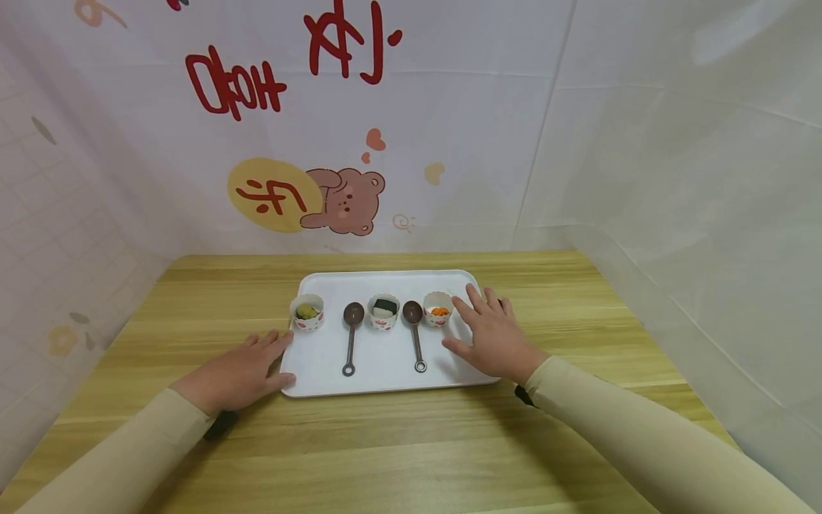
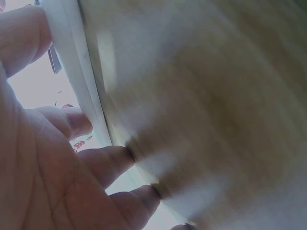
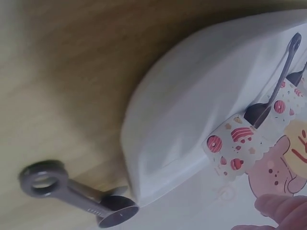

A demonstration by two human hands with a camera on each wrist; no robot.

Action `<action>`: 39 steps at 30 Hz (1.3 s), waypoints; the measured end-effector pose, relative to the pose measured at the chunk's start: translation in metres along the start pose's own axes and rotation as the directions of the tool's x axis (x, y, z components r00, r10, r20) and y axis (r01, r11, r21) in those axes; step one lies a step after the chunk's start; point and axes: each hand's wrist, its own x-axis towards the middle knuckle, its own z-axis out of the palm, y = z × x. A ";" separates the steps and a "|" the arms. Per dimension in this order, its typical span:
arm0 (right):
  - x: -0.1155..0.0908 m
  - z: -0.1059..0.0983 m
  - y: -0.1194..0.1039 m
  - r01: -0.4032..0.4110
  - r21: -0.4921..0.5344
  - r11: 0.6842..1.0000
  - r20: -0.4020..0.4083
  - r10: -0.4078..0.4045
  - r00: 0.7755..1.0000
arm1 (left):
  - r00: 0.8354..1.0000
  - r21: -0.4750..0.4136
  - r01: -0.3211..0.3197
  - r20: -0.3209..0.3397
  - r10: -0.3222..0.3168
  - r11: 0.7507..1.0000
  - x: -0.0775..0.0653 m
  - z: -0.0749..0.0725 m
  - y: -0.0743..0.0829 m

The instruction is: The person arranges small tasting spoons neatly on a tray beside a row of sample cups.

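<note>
A white tray (image 1: 385, 368) holds three patterned paper cups in a row. The left cup (image 1: 308, 323) contains a yellow-green piece, the middle cup (image 1: 383, 323) a black-and-white one, the right cup (image 1: 437, 320) an orange one. Two brown scoops, a left scoop (image 1: 351, 339) and a right scoop (image 1: 416, 337), lie between the cups. My left hand (image 1: 234, 375) rests at the tray's left edge with loose fingers by the rim (image 2: 91, 72). Over the tray's right end my right hand (image 1: 494, 335) is spread, fingertips near the right cup, holding nothing.
Another brown scoop (image 3: 72, 189) lies on the wooden table (image 1: 385, 450) beside the tray's right side, mostly hidden behind my right hand in the head view. A white curtain (image 1: 449, 171) with red lettering and a cartoon bear (image 1: 349, 202) hangs behind, with curtains at both sides.
</note>
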 end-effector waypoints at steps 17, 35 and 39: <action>-0.006 0.002 0.018 -0.040 0.011 0.999 -0.003 0.040 0.999 | 1.000 -0.007 0.004 -0.002 -0.004 1.000 0.003 0.003 -0.001; -0.011 0.000 0.038 -0.065 0.006 0.998 0.016 0.065 0.998 | 1.000 -0.005 0.003 -0.010 -0.003 1.000 0.003 0.003 -0.001; -0.013 -0.002 0.042 -0.068 -0.004 0.998 0.017 0.068 0.998 | 1.000 -0.004 0.002 -0.011 -0.002 1.000 0.003 0.003 -0.002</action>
